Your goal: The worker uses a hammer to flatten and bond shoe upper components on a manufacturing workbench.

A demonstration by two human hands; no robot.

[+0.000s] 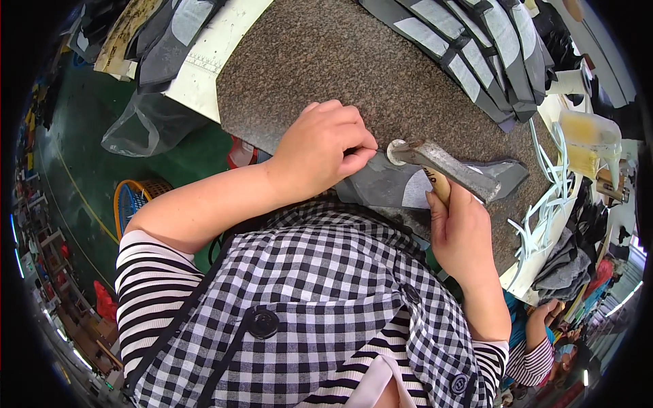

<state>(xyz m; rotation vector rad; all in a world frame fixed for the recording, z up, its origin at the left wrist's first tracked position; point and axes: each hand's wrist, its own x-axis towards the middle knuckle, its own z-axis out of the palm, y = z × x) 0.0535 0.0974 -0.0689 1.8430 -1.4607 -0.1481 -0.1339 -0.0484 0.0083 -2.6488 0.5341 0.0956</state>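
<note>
My right hand (462,228) is wrapped round the wooden handle of a hammer (454,171). Its worn metal head lies over a dark grey flat piece (377,182), with the round, pale face at the left end close to my left fingertips. That piece, leather-like with a whitish patch, rests along the near edge of the speckled brown work surface (306,61). With thumb and fingers pinched together, my left hand (320,146) holds the piece's upper edge. The fingertips partly hide the spot they grip.
Stacked dark grey pieces with pale patches (469,51) lie at the far right. Light strips (544,197) hang down the right side, near a clear container with yellowish contents (588,143). A plastic bag (153,126) hangs at the left. Another person's arm (537,333) appears lower right.
</note>
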